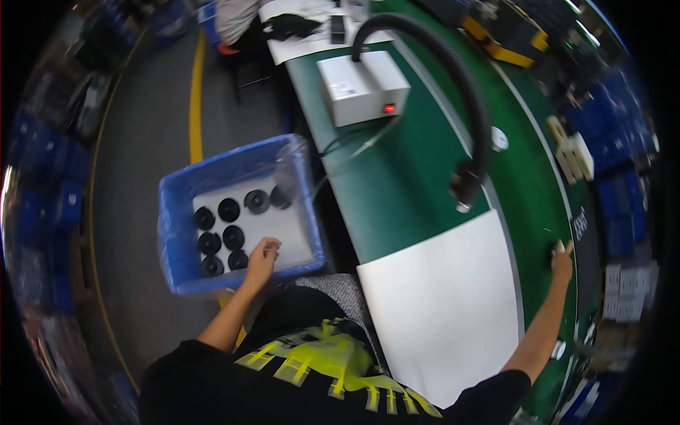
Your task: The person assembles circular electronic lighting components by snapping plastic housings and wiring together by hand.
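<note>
My left hand [264, 256] hangs over the near side of a blue bin [237, 285], its fingers loosely curled and nothing visible in them. Several black round discs with raised centres [234, 237] lie in the bin on a white sheet [287, 237]. Clear plastic film lines the bin and partly covers a disc at its far right corner. Far to the right, over a green belt [528, 184], my right hand [563, 263] grips a small white part [560, 248], mostly hidden by the fingers.
A white sheet [446, 304] lies on the green bench [382, 191]. Beyond it stands a white box [365, 88] with a lit red switch and a bent black hose [474, 92]. White round pieces [499, 139] sit along the belt. A seated person [237, 21] is at the far end.
</note>
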